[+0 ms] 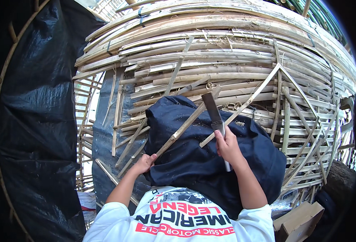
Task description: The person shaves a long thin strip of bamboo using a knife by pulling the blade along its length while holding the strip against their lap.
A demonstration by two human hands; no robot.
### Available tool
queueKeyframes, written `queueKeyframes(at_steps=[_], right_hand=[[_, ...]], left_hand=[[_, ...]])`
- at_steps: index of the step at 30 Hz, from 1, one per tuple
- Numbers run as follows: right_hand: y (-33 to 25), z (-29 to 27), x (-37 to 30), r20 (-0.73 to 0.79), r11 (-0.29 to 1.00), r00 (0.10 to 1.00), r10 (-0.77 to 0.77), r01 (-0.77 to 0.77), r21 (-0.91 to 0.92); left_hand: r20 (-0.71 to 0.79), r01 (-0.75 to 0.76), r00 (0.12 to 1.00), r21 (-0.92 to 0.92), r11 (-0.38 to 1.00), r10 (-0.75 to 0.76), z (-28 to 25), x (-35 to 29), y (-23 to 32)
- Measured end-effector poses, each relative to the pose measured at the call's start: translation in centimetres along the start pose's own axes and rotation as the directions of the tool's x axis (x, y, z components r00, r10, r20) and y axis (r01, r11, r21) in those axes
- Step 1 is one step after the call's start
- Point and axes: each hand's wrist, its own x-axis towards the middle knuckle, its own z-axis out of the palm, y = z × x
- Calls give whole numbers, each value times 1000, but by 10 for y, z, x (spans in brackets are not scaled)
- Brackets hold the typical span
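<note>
My left hand is closed around the lower end of a bamboo strip. The strip slants up and away to the right across the dark cloth over my lap, and thin curled shavings show by its far end. In my right hand is a broad-bladed knife, gripped by its metal handle, with the blade pointing up and slightly left. The blade stands beside the strip; whether they touch I cannot tell. A pale bent strip lies close to my right hand, its near end on the cloth.
Stacked split bamboo fills the space ahead, some of it tied in bundles. On the left hangs a black plastic sheet beside a curved pole. Loose strips lie to my left. An open cardboard box sits at lower right.
</note>
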Motion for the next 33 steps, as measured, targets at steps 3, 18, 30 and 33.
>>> queueKeyframes(at_steps=[3, 18, 30, 33], right_hand=[[1, 4, -1, 74, 991, 993, -96, 102, -87], [2, 3, -1, 161, 979, 985, -56, 86, -186], [-9, 7, -3, 152, 982, 988, 30, -2, -188], [-1, 16, -5, 1, 999, 999, 53, -53, -3]], left_hand=[[-37, -2, 999, 23, 1000, 3, -1, -4, -9], [-64, 12, 998, 122, 992, -5, -5, -1, 1], [-63, -22, 997, 149, 989, 32, -2, 3, 1], [-84, 4, 996, 155, 988, 9, 0, 6, 4]])
